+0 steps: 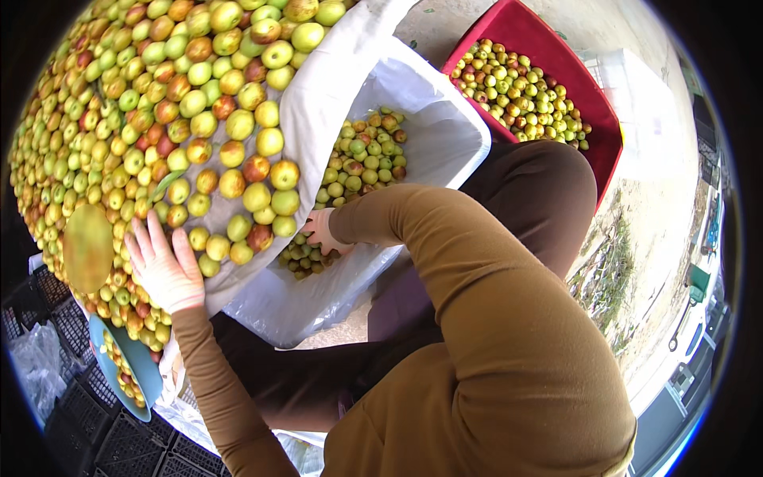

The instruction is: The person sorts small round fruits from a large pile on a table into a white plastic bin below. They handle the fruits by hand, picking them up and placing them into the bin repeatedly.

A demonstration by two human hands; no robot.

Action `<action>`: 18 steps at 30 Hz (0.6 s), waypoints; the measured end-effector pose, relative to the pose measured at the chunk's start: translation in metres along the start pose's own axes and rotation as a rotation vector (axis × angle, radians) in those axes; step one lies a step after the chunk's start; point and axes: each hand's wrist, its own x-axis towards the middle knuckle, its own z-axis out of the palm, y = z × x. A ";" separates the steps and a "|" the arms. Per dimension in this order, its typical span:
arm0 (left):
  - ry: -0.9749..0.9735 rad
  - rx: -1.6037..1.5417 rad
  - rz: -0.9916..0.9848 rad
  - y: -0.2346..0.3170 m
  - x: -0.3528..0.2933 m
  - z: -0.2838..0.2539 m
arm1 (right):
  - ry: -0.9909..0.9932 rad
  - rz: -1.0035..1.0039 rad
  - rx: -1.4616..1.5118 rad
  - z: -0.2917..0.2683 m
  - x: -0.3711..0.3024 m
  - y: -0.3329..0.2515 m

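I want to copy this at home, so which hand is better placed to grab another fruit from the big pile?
Probably the left hand: it is spread over the edge of the big pile. The right hand is down in the white bin.

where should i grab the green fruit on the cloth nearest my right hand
Grip the green fruit around its round sides with thumb and fingertips, probably from above and the right: bare cloth borders that side, while a reddish fruit crowds its left and another green one its far side.
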 end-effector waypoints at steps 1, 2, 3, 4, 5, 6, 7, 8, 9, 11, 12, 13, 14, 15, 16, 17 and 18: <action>-0.018 -0.003 -0.008 -0.001 -0.002 -0.002 | 0.063 -0.016 0.006 0.007 -0.006 0.007; -0.018 -0.026 -0.008 -0.001 -0.002 -0.001 | 0.127 -0.030 0.011 0.013 -0.011 0.014; -0.018 -0.036 -0.004 0.000 0.001 0.001 | 0.156 -0.013 0.017 0.014 -0.020 0.020; -0.018 -0.046 -0.001 0.000 0.003 0.002 | 0.168 0.027 0.022 0.017 -0.023 0.028; -0.027 -0.044 -0.004 0.000 0.003 0.000 | 0.184 0.065 0.028 0.019 -0.025 0.034; -0.027 -0.047 0.001 0.001 0.004 -0.002 | 0.198 0.108 0.033 0.023 -0.026 0.042; -0.029 -0.038 0.001 -0.002 0.002 -0.002 | 0.209 0.137 0.061 0.027 -0.024 0.050; -0.030 -0.029 0.001 -0.003 0.001 -0.002 | 0.211 0.175 0.030 0.030 -0.027 0.058; -0.056 -0.020 -0.006 -0.003 0.003 -0.001 | 0.225 0.157 -0.040 0.036 -0.036 0.069; -0.046 -0.032 0.004 -0.002 0.004 -0.002 | 0.257 0.147 -0.126 0.054 -0.053 0.092; -0.033 -0.052 0.019 -0.001 0.008 0.003 | 0.272 0.173 -0.135 0.064 -0.062 0.100; -0.030 -0.041 0.027 -0.002 0.007 0.003 | 0.206 0.197 -0.140 0.062 -0.065 0.104; -0.037 -0.038 0.018 -0.001 0.006 0.004 | 0.186 0.228 -0.123 0.062 -0.070 0.109; -0.047 -0.021 0.003 -0.001 0.004 -0.001 | 0.191 0.272 -0.087 0.058 -0.074 0.113; -0.054 -0.013 -0.004 -0.001 0.004 -0.001 | 0.189 0.325 -0.045 0.059 -0.081 0.117; -0.044 -0.011 0.000 -0.001 0.004 0.002 | 0.214 0.352 -0.038 0.063 -0.090 0.126; -0.044 -0.020 0.002 -0.002 0.004 0.002 | 0.243 0.380 -0.027 0.069 -0.100 0.136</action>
